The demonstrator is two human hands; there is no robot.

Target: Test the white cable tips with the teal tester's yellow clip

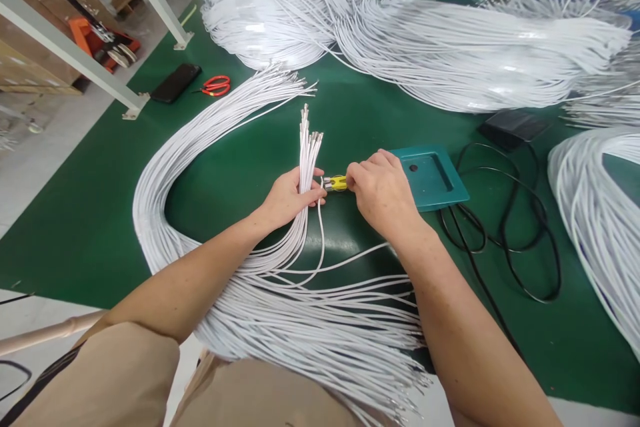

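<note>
Hands (pixel 284 201) hold slender white wires (pixel 305 153) — metal-tipped — and yellow tool (pixel 339 183).

No text, label, brand, number or sign readable. Nothing legible on yellow tool (pixel 339 183), phone (pixel 176 83), teal tray (pixel 453 195) or black box (pixel 513 128); any markings too small or blurred.

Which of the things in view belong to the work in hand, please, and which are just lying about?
In use:
white cables, bunched in the left hand
small yellow tool, in the right hand

Apparently just lying about, untouched:
red-handled scissors
black phone
orange pallet jack on the floor
</note>
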